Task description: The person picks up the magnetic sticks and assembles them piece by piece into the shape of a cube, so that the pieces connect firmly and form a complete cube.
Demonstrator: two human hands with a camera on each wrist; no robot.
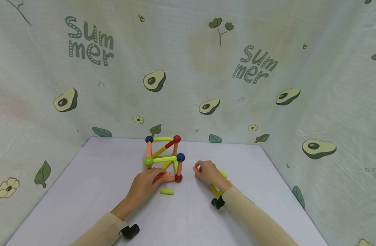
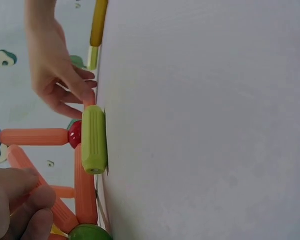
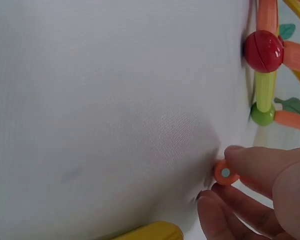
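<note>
A cube-like frame of magnetic rods and balls stands on the table, with a blue ball (image 1: 180,157) and a red ball (image 1: 178,178) at its near right corners. At its lower front, my left hand (image 1: 141,184) pinches an orange rod (image 2: 60,212) that slants down to a green ball (image 2: 90,233). Right of the frame, my right hand (image 1: 208,171) pinches another orange rod (image 3: 225,172) between thumb and fingers, close over the table. One metal-tipped end of that rod faces the right wrist camera. A loose yellow-green rod (image 1: 167,191) lies in front of the frame.
Beside and partly under my right forearm lie more loose rods, among them a yellow one (image 1: 214,191) and a yellow-green one (image 1: 222,173). A printed cloth (image 1: 181,41) hangs behind and beside the white table (image 1: 83,177).
</note>
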